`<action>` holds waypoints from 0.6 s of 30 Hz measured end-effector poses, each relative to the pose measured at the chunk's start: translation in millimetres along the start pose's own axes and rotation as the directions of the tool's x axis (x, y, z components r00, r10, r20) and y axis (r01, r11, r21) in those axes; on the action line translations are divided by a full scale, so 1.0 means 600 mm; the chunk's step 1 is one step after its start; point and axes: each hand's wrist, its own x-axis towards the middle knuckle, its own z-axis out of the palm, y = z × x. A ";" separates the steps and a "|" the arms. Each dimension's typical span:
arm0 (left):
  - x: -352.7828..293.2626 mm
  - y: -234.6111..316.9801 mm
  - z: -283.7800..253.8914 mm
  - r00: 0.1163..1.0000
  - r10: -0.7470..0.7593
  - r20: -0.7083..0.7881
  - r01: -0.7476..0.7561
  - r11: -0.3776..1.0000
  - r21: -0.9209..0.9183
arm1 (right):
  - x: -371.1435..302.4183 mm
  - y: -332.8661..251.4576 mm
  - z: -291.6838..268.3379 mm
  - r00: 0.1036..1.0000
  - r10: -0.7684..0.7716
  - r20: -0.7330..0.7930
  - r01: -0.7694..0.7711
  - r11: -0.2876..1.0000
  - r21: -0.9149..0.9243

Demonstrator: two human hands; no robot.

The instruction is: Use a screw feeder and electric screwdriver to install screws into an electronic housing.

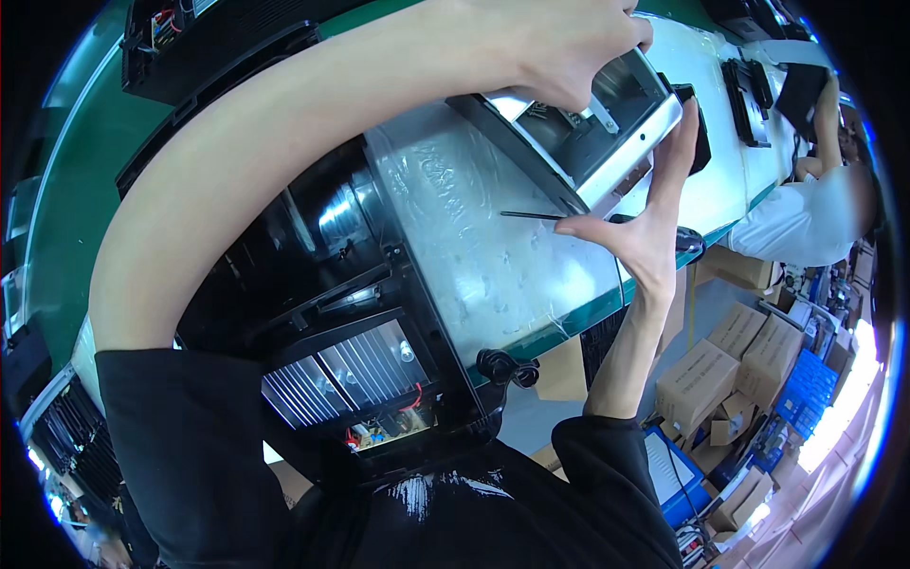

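So from the left, the left arm (209, 152) makes one big bend, elbow way out to the side, forearm sweeping up over a black housing (284, 256) with silver fins (360, 365) tucked inside the curve, and the left hand (583, 57) ends up at the top with its fingers bent down over the far part of an open metal box (626, 155), can't tell if they're actually pinching anything since the knuckles hide it. The box sits tilted between the two hands, open side showing, silver edge slanting up from near the right thumb toward the right index fingertip, black side heading up and left from that same lower corner; couldn't tell you which way is longest with the left hand covering part of it. A thin dark rod (531, 215) pokes out left of the right thumb tip. Right hand (649, 242) is spread wide, thumb left and index up, bracketing that silver edge, no clear hold on it. Open room is the film-covered worktop (445, 237) between the housing and the right thumb; the worktop's green edge (531, 339) passes under the right wrist, with cartons (701, 379) below and right of it and a co-worker's sleeve (787, 223) well off to the right
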 end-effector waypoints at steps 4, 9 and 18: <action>0.012 -0.003 -0.001 0.998 -0.022 0.060 0.017 0.997 0.082 | 0.027 0.016 -0.010 0.983 -0.133 -0.131 0.107 0.977 -0.184; 0.031 -0.008 0.002 0.986 -0.084 0.142 0.070 0.992 0.101 | 0.096 -0.053 -0.013 0.985 -0.030 0.169 0.110 0.868 -0.485; 0.049 0.019 0.014 0.963 -0.125 0.238 0.093 0.986 0.141 | 0.134 -0.021 -0.001 0.988 0.125 0.092 -0.049 0.812 -0.582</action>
